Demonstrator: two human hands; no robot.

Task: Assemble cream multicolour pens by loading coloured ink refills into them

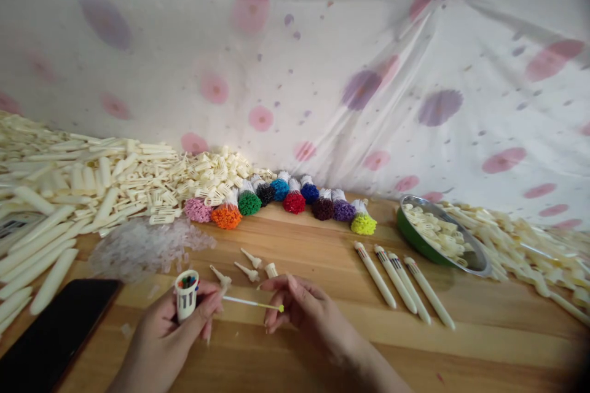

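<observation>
My left hand (173, 331) is closed around a short cream slotted pen barrel piece (187, 302), its open end up. Coloured refill ends show inside its rim. A thin pen refill (246, 301), white with a yellow tip, sticks out to the right from beside my left thumb and fingertips. At its yellow end is my right hand (306, 313), fingers loosely curled and apart, with no clear grip on the refill. Just beyond my hands lie several small cream pointed parts (249, 271) and a short cream cap-like piece (271, 269).
Bundles of coloured refills (294, 196) line the back. Cream pen parts (115, 178) heap at left, beside clear plastic pieces (138, 249) and a black phone (59, 331). Several assembled pens (396, 282), a green bowl (415, 242) and more cream parts (507, 252) are at right.
</observation>
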